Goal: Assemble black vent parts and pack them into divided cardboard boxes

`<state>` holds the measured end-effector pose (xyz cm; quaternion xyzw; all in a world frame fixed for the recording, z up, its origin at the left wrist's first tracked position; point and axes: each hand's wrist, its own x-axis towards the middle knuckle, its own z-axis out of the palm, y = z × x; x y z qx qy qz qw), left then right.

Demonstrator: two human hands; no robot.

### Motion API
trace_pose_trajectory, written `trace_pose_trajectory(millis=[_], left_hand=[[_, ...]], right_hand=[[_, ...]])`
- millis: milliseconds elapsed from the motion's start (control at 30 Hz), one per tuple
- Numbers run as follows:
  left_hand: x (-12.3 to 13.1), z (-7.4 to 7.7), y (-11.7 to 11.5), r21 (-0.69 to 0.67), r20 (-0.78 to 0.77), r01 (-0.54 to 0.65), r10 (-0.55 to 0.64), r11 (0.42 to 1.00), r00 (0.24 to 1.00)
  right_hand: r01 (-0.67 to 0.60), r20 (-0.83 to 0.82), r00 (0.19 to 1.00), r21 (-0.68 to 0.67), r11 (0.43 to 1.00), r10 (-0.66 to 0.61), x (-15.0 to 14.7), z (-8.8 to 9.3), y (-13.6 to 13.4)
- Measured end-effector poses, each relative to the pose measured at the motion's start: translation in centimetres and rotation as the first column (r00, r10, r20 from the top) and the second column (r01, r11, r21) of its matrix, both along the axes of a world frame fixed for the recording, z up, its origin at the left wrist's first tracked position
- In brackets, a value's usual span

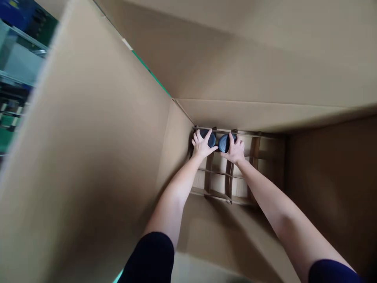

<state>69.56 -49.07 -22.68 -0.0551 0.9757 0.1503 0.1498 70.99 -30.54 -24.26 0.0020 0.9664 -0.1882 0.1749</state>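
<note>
Deep inside a tall cardboard box, my left hand [202, 145] grips a dark round part [211, 139] in the far left cell of a cardboard divider grid [218, 171]. Just to its right, my right hand [235, 150] has its fingers around a second dark round part [224, 143], which shows a ringed top. Both parts sit at the back row of cells, side by side. The undersides of the parts and some of my fingertips are hidden.
High cardboard walls surround my arms, with the left wall [97, 129] close by and the right wall [332, 188] in shadow. The divider strips stand upright across the bottom. Blurred equipment [17, 74] shows outside at upper left.
</note>
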Motion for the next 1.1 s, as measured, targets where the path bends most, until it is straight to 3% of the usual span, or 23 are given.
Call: trace_pose_trajectory(millis=[100,233,300,400,533,633,733,833,900,1000,1100], left_hand=[[-0.9,-3.3,-0.6,-0.008,0.007,0.074,-0.074,0.997,0.997],[-0.4,-7.0,-1.6,0.015,-0.024,0.200,-0.199,0.980,0.980],[0.0,-8.2,-1.6,0.010,-0.043,0.227,-0.227,0.974,0.973],[0.2,-9.3,-1.3,-0.019,-0.068,0.234,-0.235,0.972,0.970],[-0.5,-9.9,-1.0,-0.033,-0.068,0.196,-0.198,0.980,0.978],[-1.3,-9.8,-1.2,0.010,0.057,0.184,-0.184,0.983,0.981],[-1.6,-8.7,-1.0,-0.001,0.054,0.185,-0.185,0.983,0.981],[-1.8,-7.5,-0.8,-0.044,-0.050,0.162,-0.165,0.986,0.985],[-2.2,-7.1,-0.9,-0.058,-0.035,0.108,-0.110,0.992,0.993],[-2.6,-7.4,-1.6,-0.080,-0.012,0.084,-0.085,0.993,0.996],[-2.3,-8.6,-2.2,-0.092,-0.042,0.121,-0.126,0.988,0.991]], right_hand=[[-0.032,0.026,0.999,0.070,0.997,0.030,-1.8,-3.6,-1.0],[-0.139,-0.007,0.990,0.174,0.975,0.142,-1.6,-7.3,-0.6],[-0.176,-0.062,0.979,0.214,0.961,0.193,-1.0,-8.5,-0.1],[-0.139,-0.123,0.977,0.253,0.957,0.175,-0.4,-9.3,0.1],[-0.080,-0.091,0.990,0.287,0.955,0.110,-0.8,-9.3,-0.6],[-0.105,-0.009,0.994,0.276,0.955,0.111,-1.2,-8.6,-1.0],[-0.142,0.001,0.989,0.236,0.961,0.146,-1.2,-6.7,-0.7],[-0.216,-0.095,0.967,0.178,0.960,0.235,-1.1,-4.4,0.0],[-0.255,-0.143,0.950,0.152,0.955,0.276,-1.6,-3.6,0.3],[-0.300,-0.177,0.930,0.137,0.944,0.321,-2.9,-4.1,0.0],[-0.321,-0.153,0.927,0.150,0.935,0.343,-3.7,-6.5,-0.5]])
